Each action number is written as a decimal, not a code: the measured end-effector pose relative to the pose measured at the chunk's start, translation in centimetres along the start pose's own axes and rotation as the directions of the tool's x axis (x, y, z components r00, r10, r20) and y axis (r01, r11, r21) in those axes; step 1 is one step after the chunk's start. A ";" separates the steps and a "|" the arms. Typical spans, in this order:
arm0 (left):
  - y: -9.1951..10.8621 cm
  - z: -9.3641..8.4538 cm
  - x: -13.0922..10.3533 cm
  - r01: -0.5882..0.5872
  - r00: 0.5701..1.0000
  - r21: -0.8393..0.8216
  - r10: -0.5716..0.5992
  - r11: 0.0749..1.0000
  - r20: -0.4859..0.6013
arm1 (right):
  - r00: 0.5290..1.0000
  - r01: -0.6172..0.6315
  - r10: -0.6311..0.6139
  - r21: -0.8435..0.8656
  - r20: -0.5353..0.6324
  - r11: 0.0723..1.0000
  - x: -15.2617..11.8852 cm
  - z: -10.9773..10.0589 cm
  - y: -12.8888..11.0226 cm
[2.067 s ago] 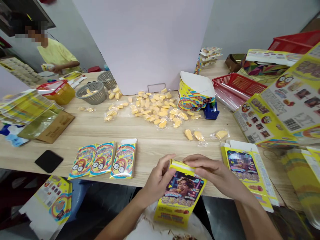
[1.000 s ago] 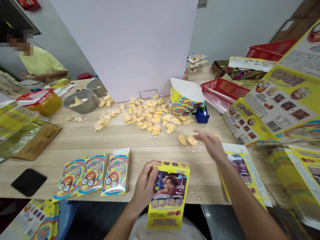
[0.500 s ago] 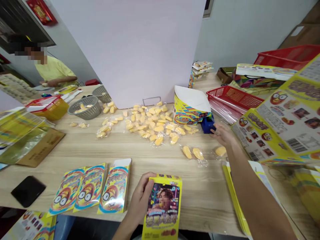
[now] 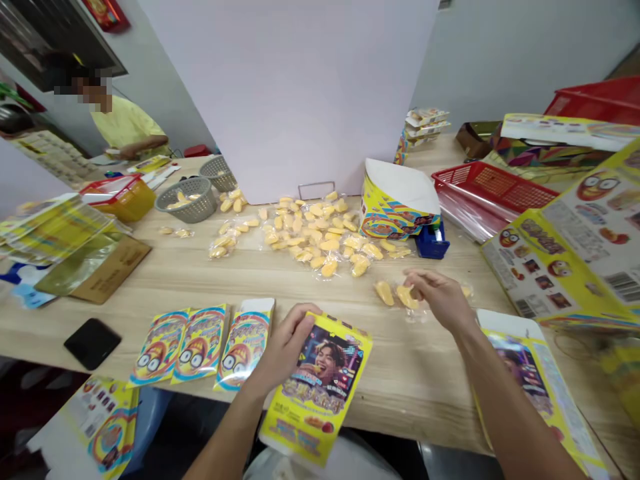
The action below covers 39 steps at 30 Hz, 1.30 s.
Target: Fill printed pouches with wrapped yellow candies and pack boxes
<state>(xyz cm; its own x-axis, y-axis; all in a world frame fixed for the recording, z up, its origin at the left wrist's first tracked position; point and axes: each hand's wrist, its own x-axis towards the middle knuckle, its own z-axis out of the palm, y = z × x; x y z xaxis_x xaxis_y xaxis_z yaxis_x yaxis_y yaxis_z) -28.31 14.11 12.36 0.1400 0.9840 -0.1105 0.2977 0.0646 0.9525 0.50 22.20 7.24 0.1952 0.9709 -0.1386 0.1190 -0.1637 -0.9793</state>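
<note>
My left hand [image 4: 291,340] is closed around the left side of a yellow printed carton [image 4: 320,393], held tilted at the table's front edge. My right hand [image 4: 437,297] has its thumb and fingertips pinched together, over a wrapped yellow piece [image 4: 407,297]. Whether it touches that piece, or what it pinches, I cannot make out. Another wrapped piece [image 4: 384,293] lies just left of it, and a third is partly hidden behind the hand. Beyond the right hand stands a blue tape dispenser [image 4: 433,243]. Flat cartons [image 4: 530,373] lie under my right forearm.
A pile of wrapped yellow pieces [image 4: 320,233] covers the table's middle. Three cartons [image 4: 200,343] and a black phone [image 4: 93,343] lie left. An open display box [image 4: 400,200], a red basket [image 4: 500,183] and large cartons [image 4: 565,247] stand right. A person [image 4: 127,127] sits beyond the white panel.
My right hand has moved from the blue tape dispenser toward me, to the wrapped pieces. My left hand still holds the carton, now tilted more. The view has shifted slightly.
</note>
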 end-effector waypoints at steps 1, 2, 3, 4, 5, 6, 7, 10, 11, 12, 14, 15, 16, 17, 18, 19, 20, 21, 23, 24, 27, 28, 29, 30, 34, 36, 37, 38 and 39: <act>0.3 -0.3 0.2 -0.022 0.997 0.025 0.020 0.999 0.075 | 0.993 0.027 -0.024 -0.020 0.112 0.999 -2.1 0.8 -1.4; 0.6 -0.5 0.3 -0.049 0.989 0.047 0.042 0.998 0.142 | 0.965 0.071 -0.057 -0.046 0.257 0.996 -4.0 1.5 -3.0; 1.0 -0.6 0.4 -0.077 0.978 0.066 0.062 0.995 0.198 | 0.857 0.203 -0.130 -0.094 0.498 0.975 -5.6 2.2 -4.5; 1.3 -0.6 0.4 -0.103 0.967 0.079 0.081 0.992 0.242 | 0.741 0.323 -0.185 -0.101 0.646 0.941 -6.8 2.8 -6.0; 1.7 -0.5 0.4 -0.126 0.956 0.084 0.098 0.988 0.278 | 0.631 0.429 -0.214 -0.106 0.745 0.897 -7.8 3.3 -7.3; 2.1 -0.4 0.3 -0.146 0.944 0.085 0.114 0.986 0.308 | 0.541 0.530 -0.230 -0.115 0.809 0.840 -8.4 3.8 -8.3; 2.5 -0.2 0.1 -0.164 0.934 0.083 0.128 0.983 0.334 | 0.498 0.607 -0.235 -0.141 0.834 0.782 -8.8 4.2 -9.1; 3.5 0.1 -0.8 -0.199 0.913 0.048 0.167 0.979 0.373 | 0.484 0.725 -0.211 -0.254 0.849 0.641 -9.1 4.8 -10.0; 3.7 0.1 -1.1 -0.194 0.914 0.032 0.168 0.981 0.370 | 0.491 0.724 -0.198 -0.271 0.848 0.634 -9.0 4.9 -9.9; 3.9 0.2 -1.3 -0.178 0.919 0.018 0.160 0.984 0.360 | 0.503 0.705 -0.185 -0.277 0.845 0.653 -8.9 5.0 -9.8; 4.0 0.4 -1.9 -0.131 0.935 -0.002 0.124 0.991 0.332 | 0.517 0.593 -0.132 -0.243 0.846 0.767 -8.9 5.2 -9.1; 4.0 0.6 -2.1 -0.122 0.940 -0.013 0.119 0.992 0.320 | 0.494 0.495 -0.093 -0.192 0.864 0.847 -8.9 5.4 -8.6; 3.8 0.7 -2.4 -0.127 0.942 -0.028 0.129 0.992 0.310 | 0.447 0.375 -0.057 -0.129 0.893 0.918 -8.9 5.5 -8.1; 3.7 0.9 -2.7 -0.151 0.940 -0.042 0.157 0.988 0.302 | 0.385 0.245 -0.036 -0.065 0.922 0.967 -9.0 5.7 -7.5; 3.5 1.0 -3.1 -0.191 0.937 -0.054 0.198 0.980 0.287 | 0.342 0.130 -0.033 -0.012 0.939 0.992 -9.0 5.8 -6.9; 3.3 1.1 -3.5 -0.241 0.934 -0.065 0.249 0.968 0.258 | 0.354 0.060 -0.041 0.021 0.934 0.998 -9.1 5.7 -6.4; 3.1 1.1 -3.9 -0.296 0.929 -0.067 0.304 0.953 0.212 | 0.435 0.054 -0.055 0.035 0.899 0.998 -9.1 5.6 -5.8; 3.0 1.0 -4.4 -0.359 0.917 -0.046 0.361 0.932 0.168 | 0.562 0.097 -0.075 0.024 0.823 0.995 -9.0 5.3 -5.2; 2.8 0.6 -5.4 -0.488 0.866 0.064 0.474 0.871 0.159 | 0.799 0.227 -0.153 -0.055 0.581 0.972 -8.5 4.2 -4.1; 2.7 0.4 -5.9 -0.539 0.834 0.134 0.504 0.831 0.225 | 0.866 0.280 -0.202 -0.110 0.457 0.954 -8.2 3.5 -3.4; 1.6 0.0 -6.9 -0.612 0.739 0.282 0.408 0.739 0.535 | 0.934 0.337 -0.268 -0.330 0.237 0.882 -6.6 1.0 -0.9; 0.9 0.1 -7.0 -0.606 0.726 0.308 0.353 0.733 0.590 | 0.942 0.331 -0.271 -0.417 0.198 0.846 -6.1 0.2 0.2; 0.3 0.3 -7.1 -0.593 0.726 0.330 0.310 0.734 0.614 | 0.949 0.316 -0.269 -0.496 0.165 0.809 -5.5 -0.4 1.4; -0.4 0.7 -7.0 -0.579 0.736 0.353 0.285 0.735 0.615 | 0.954 0.296 -0.265 -0.559 0.137 0.775 -4.9 -0.9 2.6; -2.4 3.7 -6.2 -0.627 0.718 0.385 0.310 0.677 0.623 | 0.969 0.216 -0.243 -0.649 0.049 0.730 -2.9 -0.9 6.5; -3.1 5.9 -5.5 -0.716 0.646 0.358 0.375 0.600 0.665 | 0.977 0.175 -0.214 -0.672 0.026 0.719 -2.1 0.1 7.5; -3.6 7.1 -5.2 -0.759 0.605 0.341 0.407 0.555 0.685 | 0.980 0.148 -0.197 -0.684 0.007 0.714 -1.8 0.7 7.7; -4.1 8.3 -4.9 -0.791 0.571 0.331 0.429 0.514 0.699 | 0.983 0.122 -0.182 -0.695 -0.013 0.709 -1.5 1.3 7.9; -4.8 9.3 -4.6 -0.810 0.553 0.334 0.439 0.481 0.709 | 0.985 0.096 -0.170 -0.703 -0.036 0.704 -1.1 1.8 7.9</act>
<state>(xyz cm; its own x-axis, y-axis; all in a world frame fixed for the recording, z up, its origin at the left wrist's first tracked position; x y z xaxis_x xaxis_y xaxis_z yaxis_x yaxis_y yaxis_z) -21.59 7.73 5.63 0.8773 0.4542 0.1554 0.3452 -0.8218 0.4533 -0.58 20.11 -0.62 0.2066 0.9778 0.0353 0.7874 -0.1447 -0.5993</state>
